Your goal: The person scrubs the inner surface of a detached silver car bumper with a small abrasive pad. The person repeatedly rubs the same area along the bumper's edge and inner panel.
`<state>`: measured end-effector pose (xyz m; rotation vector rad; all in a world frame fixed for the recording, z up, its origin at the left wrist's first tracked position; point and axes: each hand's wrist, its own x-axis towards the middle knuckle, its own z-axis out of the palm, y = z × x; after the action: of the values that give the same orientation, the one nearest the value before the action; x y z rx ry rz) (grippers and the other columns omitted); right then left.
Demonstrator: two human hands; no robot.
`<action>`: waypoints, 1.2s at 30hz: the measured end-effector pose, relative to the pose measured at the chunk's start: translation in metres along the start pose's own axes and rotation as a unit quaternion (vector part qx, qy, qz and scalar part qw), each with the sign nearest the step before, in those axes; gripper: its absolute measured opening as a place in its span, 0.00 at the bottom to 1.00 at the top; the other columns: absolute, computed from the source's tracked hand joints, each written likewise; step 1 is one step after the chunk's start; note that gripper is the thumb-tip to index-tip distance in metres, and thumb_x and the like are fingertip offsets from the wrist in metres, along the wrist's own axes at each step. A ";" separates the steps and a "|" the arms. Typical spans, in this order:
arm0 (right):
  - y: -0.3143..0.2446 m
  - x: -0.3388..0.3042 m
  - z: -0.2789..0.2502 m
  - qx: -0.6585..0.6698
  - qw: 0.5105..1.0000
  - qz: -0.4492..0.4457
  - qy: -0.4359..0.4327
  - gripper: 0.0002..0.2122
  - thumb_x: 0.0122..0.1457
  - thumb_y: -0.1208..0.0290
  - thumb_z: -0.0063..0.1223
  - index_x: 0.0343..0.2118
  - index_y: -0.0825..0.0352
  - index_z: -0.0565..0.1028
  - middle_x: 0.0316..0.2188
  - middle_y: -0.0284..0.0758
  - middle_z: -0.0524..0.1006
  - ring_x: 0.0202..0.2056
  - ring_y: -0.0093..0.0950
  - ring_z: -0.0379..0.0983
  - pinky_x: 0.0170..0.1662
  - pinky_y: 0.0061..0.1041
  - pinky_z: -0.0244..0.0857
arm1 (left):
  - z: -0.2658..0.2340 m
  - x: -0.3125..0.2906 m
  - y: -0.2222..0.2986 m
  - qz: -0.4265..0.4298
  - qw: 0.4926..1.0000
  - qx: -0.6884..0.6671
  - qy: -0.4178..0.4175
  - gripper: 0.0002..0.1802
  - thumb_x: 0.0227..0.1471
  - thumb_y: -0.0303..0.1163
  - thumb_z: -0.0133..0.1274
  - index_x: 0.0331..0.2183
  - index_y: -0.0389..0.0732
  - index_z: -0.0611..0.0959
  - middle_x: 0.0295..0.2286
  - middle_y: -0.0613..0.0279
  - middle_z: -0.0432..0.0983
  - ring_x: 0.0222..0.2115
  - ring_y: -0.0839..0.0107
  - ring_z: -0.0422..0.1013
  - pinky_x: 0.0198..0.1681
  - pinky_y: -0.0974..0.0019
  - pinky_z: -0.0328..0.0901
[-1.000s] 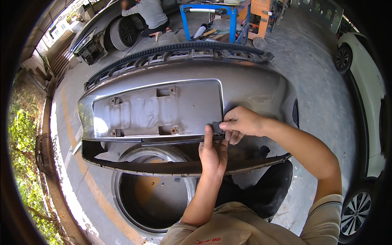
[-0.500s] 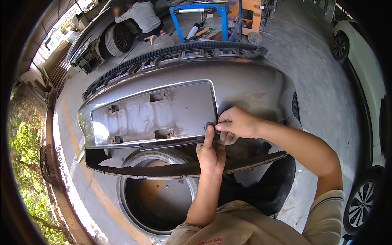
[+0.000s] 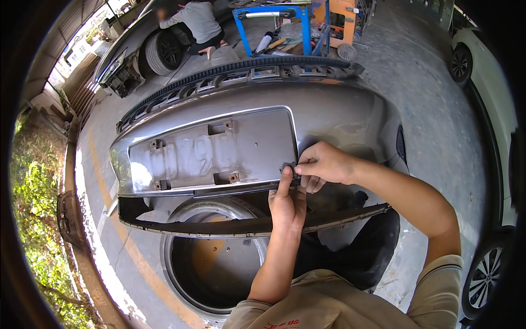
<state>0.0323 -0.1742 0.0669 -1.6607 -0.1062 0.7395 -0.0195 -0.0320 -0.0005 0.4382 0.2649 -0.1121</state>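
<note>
A grey car bumper cover lies before me with its framed number-plate recess facing up. Near the lower right corner of that recess is a small dark piece, its exact kind too small to make out. My left hand comes from below, thumb pressed on the piece and fingers curled under the recess edge. From the right, my right hand pinches at the same spot with thumb and forefinger, its other fingers bent beneath. What lies between the right fingertips is mostly hidden.
Below the bumper stands an upturned tyre and rim. Behind it are a blue cart with tools and an orange cart. A person crouches by a car wheel. A white car is parked at right.
The whole scene has shifted slightly right in view. Both hands stay at the same corner of the recess, holding almost the same pose.
</note>
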 end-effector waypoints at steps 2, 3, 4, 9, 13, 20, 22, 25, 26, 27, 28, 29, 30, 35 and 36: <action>0.000 0.000 0.000 0.001 1.000 -0.001 0.001 0.11 0.64 0.70 0.51 0.36 0.77 0.74 0.26 0.41 0.78 0.25 0.28 0.79 0.30 0.26 0.78 | -0.003 0.002 0.000 -0.007 1.000 -0.004 -0.008 0.16 0.56 0.29 0.57 0.46 0.38 0.75 0.43 0.61 0.74 0.47 0.67 0.69 0.52 0.60 0.64; 0.000 0.000 0.000 -0.001 1.000 -0.001 0.001 0.11 0.64 0.70 0.52 0.36 0.77 0.74 0.26 0.41 0.78 0.24 0.28 0.79 0.30 0.26 0.78 | -0.005 0.003 0.000 -0.015 1.000 -0.010 -0.012 0.15 0.57 0.29 0.57 0.46 0.37 0.75 0.43 0.61 0.74 0.47 0.67 0.69 0.53 0.60 0.64; 0.000 0.000 0.000 -0.002 1.000 -0.002 0.001 0.11 0.64 0.70 0.52 0.36 0.77 0.74 0.26 0.41 0.78 0.24 0.28 0.79 0.30 0.26 0.78 | -0.006 0.004 0.001 -0.023 0.999 -0.016 -0.017 0.15 0.57 0.30 0.56 0.45 0.37 0.75 0.43 0.61 0.74 0.46 0.67 0.69 0.53 0.60 0.64; -0.003 -0.001 0.000 -0.002 1.000 0.002 0.003 0.11 0.64 0.70 0.52 0.35 0.77 0.74 0.25 0.41 0.79 0.24 0.28 0.79 0.29 0.26 0.77 | -0.006 0.001 0.003 -0.031 0.996 -0.063 -0.049 0.15 0.59 0.32 0.53 0.46 0.37 0.74 0.43 0.59 0.74 0.46 0.65 0.69 0.55 0.59 0.62; -0.001 -0.002 0.001 -0.004 1.000 -0.006 0.005 0.11 0.64 0.70 0.52 0.35 0.76 0.75 0.25 0.40 0.79 0.24 0.27 0.79 0.29 0.25 0.77 | -0.008 0.003 0.001 -0.035 0.997 -0.051 -0.043 0.18 0.59 0.35 0.54 0.48 0.37 0.73 0.45 0.57 0.73 0.48 0.64 0.68 0.56 0.58 0.62; -0.002 -0.003 0.003 -0.001 1.000 -0.014 0.017 0.10 0.63 0.72 0.50 0.33 0.78 0.73 0.23 0.41 0.78 0.24 0.29 0.79 0.28 0.28 0.78 | -0.006 0.002 -0.001 0.012 1.000 0.011 -0.022 0.17 0.59 0.32 0.55 0.48 0.36 0.74 0.45 0.58 0.73 0.48 0.64 0.69 0.55 0.58 0.64; -0.001 -0.002 0.003 0.002 1.000 -0.016 0.016 0.10 0.63 0.72 0.51 0.32 0.78 0.73 0.23 0.41 0.78 0.24 0.29 0.79 0.28 0.28 0.77 | -0.004 0.000 -0.002 0.036 0.998 0.045 -0.005 0.16 0.59 0.30 0.55 0.47 0.37 0.74 0.45 0.59 0.73 0.47 0.65 0.70 0.53 0.59 0.66; 0.000 -0.002 0.002 0.000 1.000 -0.022 0.009 0.10 0.63 0.72 0.51 0.32 0.78 0.73 0.24 0.41 0.78 0.24 0.29 0.79 0.28 0.28 0.77 | 0.000 -0.002 0.000 0.028 1.000 0.004 -0.009 0.14 0.57 0.24 0.56 0.45 0.37 0.74 0.42 0.60 0.74 0.45 0.68 0.72 0.52 0.58 0.69; 0.000 -0.002 0.001 -0.004 1.000 -0.017 0.011 0.11 0.63 0.71 0.51 0.33 0.77 0.74 0.24 0.41 0.78 0.24 0.28 0.78 0.28 0.27 0.77 | -0.001 -0.001 -0.001 0.026 1.000 0.001 -0.014 0.14 0.57 0.24 0.56 0.45 0.37 0.74 0.42 0.61 0.74 0.44 0.68 0.72 0.52 0.58 0.69; 0.000 -0.003 0.001 -0.008 1.000 -0.013 0.012 0.11 0.63 0.70 0.52 0.34 0.76 0.74 0.25 0.40 0.78 0.24 0.27 0.78 0.28 0.26 0.77 | -0.002 -0.001 -0.001 0.024 1.000 -0.001 -0.018 0.14 0.57 0.24 0.56 0.45 0.38 0.74 0.42 0.61 0.74 0.44 0.68 0.72 0.51 0.59 0.69; -0.001 -0.003 0.001 -0.011 1.000 -0.008 0.014 0.11 0.63 0.69 0.53 0.35 0.76 0.75 0.25 0.39 0.78 0.24 0.26 0.78 0.29 0.25 0.77 | -0.002 -0.001 -0.002 0.022 0.999 -0.004 -0.023 0.14 0.56 0.24 0.56 0.45 0.38 0.74 0.42 0.61 0.74 0.44 0.68 0.72 0.51 0.59 0.69; 0.000 -0.002 0.001 -0.009 1.000 -0.007 0.012 0.11 0.63 0.70 0.53 0.35 0.76 0.75 0.25 0.39 0.78 0.24 0.26 0.78 0.29 0.25 0.77 | -0.002 -0.001 -0.001 0.021 1.000 -0.002 -0.019 0.14 0.56 0.24 0.57 0.45 0.38 0.74 0.42 0.61 0.74 0.44 0.68 0.72 0.51 0.59 0.69; 0.000 -0.001 0.001 -0.007 1.000 -0.006 0.010 0.11 0.63 0.70 0.53 0.35 0.76 0.75 0.25 0.39 0.78 0.24 0.26 0.78 0.29 0.25 0.77 | -0.001 -0.001 -0.001 0.021 1.000 0.000 -0.016 0.14 0.56 0.24 0.57 0.45 0.38 0.74 0.42 0.61 0.74 0.44 0.68 0.72 0.51 0.59 0.69; 0.000 -0.002 0.000 -0.007 1.000 -0.007 0.011 0.11 0.63 0.69 0.53 0.35 0.76 0.75 0.25 0.39 0.78 0.24 0.27 0.78 0.29 0.25 0.77 | -0.001 0.000 -0.002 0.020 1.000 -0.010 -0.020 0.15 0.55 0.24 0.58 0.45 0.38 0.75 0.42 0.62 0.75 0.44 0.68 0.72 0.52 0.59 0.69; 0.000 -0.002 0.000 -0.004 1.000 -0.006 0.010 0.11 0.63 0.69 0.53 0.35 0.76 0.75 0.25 0.40 0.78 0.24 0.27 0.78 0.29 0.25 0.77 | -0.003 0.001 -0.002 0.021 1.000 -0.012 -0.020 0.15 0.55 0.24 0.58 0.45 0.38 0.75 0.42 0.62 0.75 0.44 0.68 0.72 0.52 0.60 0.69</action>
<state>0.0309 -0.1748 0.0675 -1.6739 -0.1058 0.7145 -0.0201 -0.0330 -0.0041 0.4179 0.2182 -0.0769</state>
